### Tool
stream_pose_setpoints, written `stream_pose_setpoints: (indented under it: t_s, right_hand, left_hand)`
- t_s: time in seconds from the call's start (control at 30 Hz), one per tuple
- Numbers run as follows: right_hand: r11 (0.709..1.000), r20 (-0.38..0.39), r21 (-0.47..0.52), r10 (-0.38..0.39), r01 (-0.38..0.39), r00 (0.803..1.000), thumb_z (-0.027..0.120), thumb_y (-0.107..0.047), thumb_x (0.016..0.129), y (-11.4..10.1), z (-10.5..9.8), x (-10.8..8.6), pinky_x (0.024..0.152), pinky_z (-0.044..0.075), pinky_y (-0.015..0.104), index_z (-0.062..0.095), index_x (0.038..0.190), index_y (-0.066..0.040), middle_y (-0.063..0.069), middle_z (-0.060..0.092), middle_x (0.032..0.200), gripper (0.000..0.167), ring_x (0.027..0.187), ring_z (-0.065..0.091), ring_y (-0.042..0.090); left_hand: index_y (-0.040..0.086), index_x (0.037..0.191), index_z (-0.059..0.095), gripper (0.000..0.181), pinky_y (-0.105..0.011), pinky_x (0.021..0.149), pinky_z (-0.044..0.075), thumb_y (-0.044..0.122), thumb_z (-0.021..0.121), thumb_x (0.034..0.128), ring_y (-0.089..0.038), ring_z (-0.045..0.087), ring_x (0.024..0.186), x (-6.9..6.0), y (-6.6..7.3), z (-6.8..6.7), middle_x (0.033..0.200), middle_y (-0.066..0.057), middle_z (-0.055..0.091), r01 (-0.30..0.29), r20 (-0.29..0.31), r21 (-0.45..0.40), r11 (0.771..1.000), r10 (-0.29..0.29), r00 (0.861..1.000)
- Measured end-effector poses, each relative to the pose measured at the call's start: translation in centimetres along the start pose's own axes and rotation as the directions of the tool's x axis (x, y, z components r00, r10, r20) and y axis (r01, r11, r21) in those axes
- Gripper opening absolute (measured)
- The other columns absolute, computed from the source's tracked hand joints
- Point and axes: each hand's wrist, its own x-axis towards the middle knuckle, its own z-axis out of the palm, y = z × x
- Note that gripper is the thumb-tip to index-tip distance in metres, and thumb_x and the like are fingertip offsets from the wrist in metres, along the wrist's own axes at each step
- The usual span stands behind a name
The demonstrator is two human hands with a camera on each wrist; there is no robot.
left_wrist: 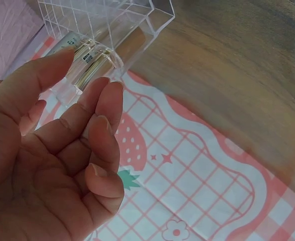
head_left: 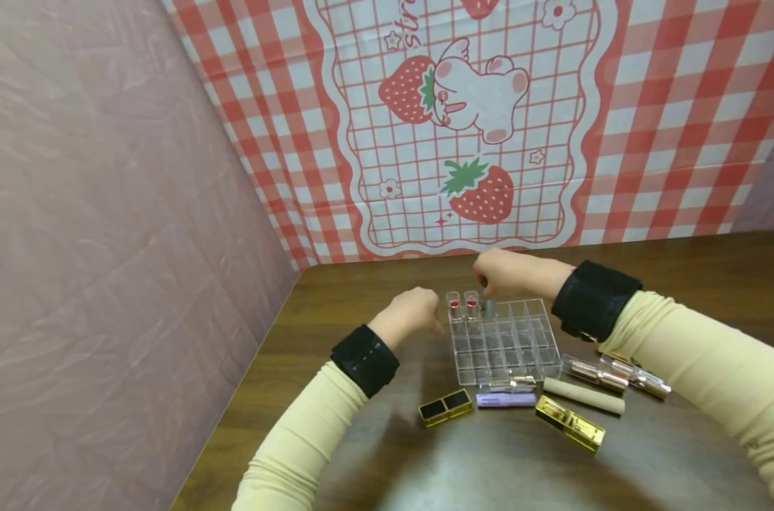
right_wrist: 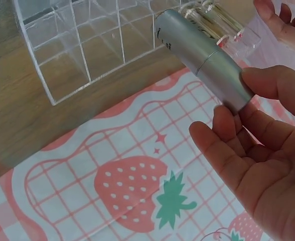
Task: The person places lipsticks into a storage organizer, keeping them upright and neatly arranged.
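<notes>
A clear acrylic organizer with a grid of compartments lies on the wooden table. Two clear-capped lipsticks, one at the back left corner and one beside it, stand in its back row. My right hand pinches the end of a silver lipstick tube between thumb and fingers. The tube's far end is at the back row, beside the two lipsticks; how deep it sits cannot be told. My left hand is at the organizer's left back corner, fingers loosely bent and holding nothing.
Along the organizer's front lie a black-and-gold lipstick, a purple tube, a beige tube and a gold lipstick. More shiny tubes lie at the right, near my right sleeve. A strawberry-print cloth hangs behind the table.
</notes>
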Motion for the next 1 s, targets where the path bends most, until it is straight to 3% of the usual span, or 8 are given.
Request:
stream_pose_setpoints:
  t_s: [0.33, 0.73, 1.0]
  right_hand:
    - [1.0, -0.015, -0.005, 0.029, -0.029, 0.999, 0.056, 0.005, 0.071, 0.0, -0.2, -0.7, 0.05, 0.027, 0.025, 0.047, 0.06, -0.01, -0.002, 0.033, 0.056, 0.021, 0.05, 0.029, 0.011]
    - [0.999, -0.052, -0.001, 0.038, -0.038, 0.998, 0.053, 0.007, 0.074, 0.0, 0.2, -1.1, 0.049, 0.023, 0.025, 0.038, 0.056, -0.014, -0.004, 0.023, 0.054, 0.031, 0.049, 0.02, 0.01]
    - [0.998, -0.047, -0.064, 0.02, -0.023, 0.999, 0.055, 0.009, 0.073, -0.3, 0.1, -1.4, 0.05, 0.024, 0.025, 0.039, 0.055, -0.012, -0.004, 0.026, 0.053, 0.032, 0.05, 0.022, 0.01]
  left_hand:
    - [0.013, 0.064, 0.061, 0.015, -0.025, 0.054, 0.042, 0.021, 0.072, 0.0703, -0.011, 0.052, 0.063, 0.1, 0.4, 0.4, 0.067, 0.005, 0.056, -0.016, 0.002, 0.018, 1.0, 0.016, 1.0]
    - [0.013, 0.063, 0.062, 0.015, -0.026, 0.054, 0.042, 0.021, 0.072, 0.0708, -0.012, 0.053, 0.062, 0.0, 0.9, 0.6, 0.067, 0.004, 0.057, -0.046, -0.006, 0.023, 0.999, 0.047, 0.999]
    - [0.013, 0.066, 0.065, 0.013, -0.027, 0.057, 0.044, 0.022, 0.072, 0.0711, -0.013, 0.056, 0.067, 0.0, 1.1, 0.7, 0.072, 0.003, 0.061, -0.052, -0.004, 0.031, 0.998, 0.052, 0.999]
